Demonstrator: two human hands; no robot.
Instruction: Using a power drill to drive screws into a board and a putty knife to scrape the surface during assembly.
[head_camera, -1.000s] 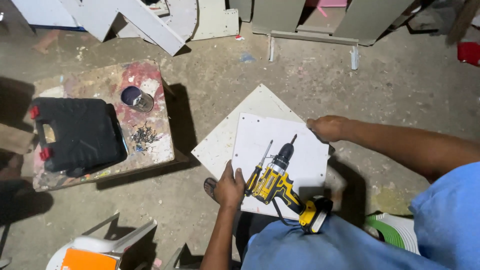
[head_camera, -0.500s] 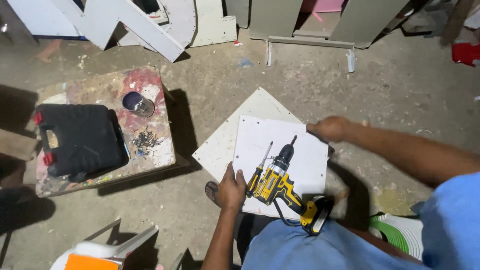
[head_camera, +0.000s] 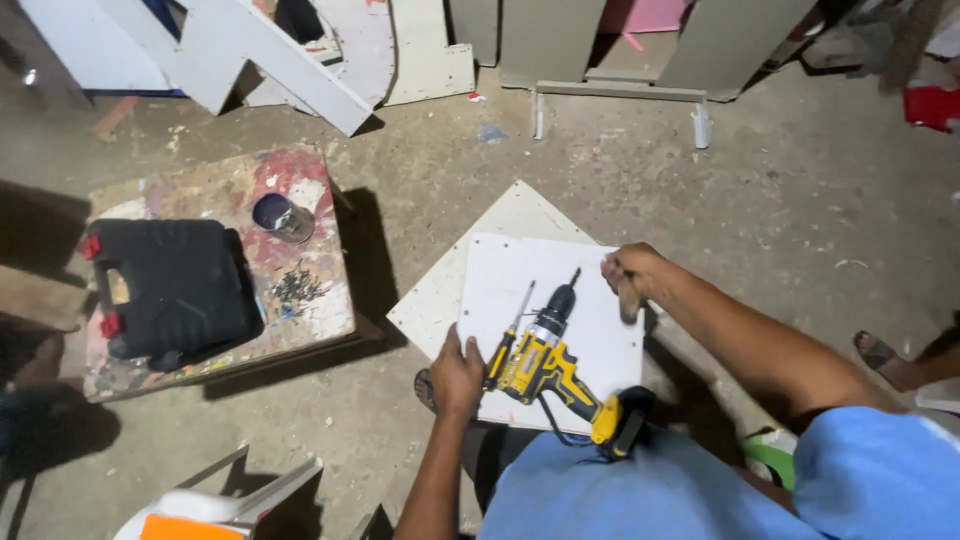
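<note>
Head view looks down on a person seated over a white square panel that lies on a larger cream board on the concrete floor. A yellow and black cordless drill lies on its side on the panel, its chuck towards the panel's far edge and its battery foot hanging over the near right corner, close to the blue clothing. Just beside it, near the panel's left edge, lies a screwdriver with a yellow and black handle.

Neither hand grips a tool. The left hand rests at the panel's near left corner, fingers bent over the edge and touching it, close to the drill's body. The right hand sits at the far right corner, fingers curled around the panel's edge there. Both hands seem to be steadying or squaring the panel on the board.

Judging by this, the work is at the lining-up stage: panel and board are stacked, tools are within reach, but no screw shows in the panel and the drill lies idle.

To the left, on a paint-stained low surface, stand a closed black tool case, a small round tin and a scatter of dark screws. A sandalled foot shows at the right edge.
</note>
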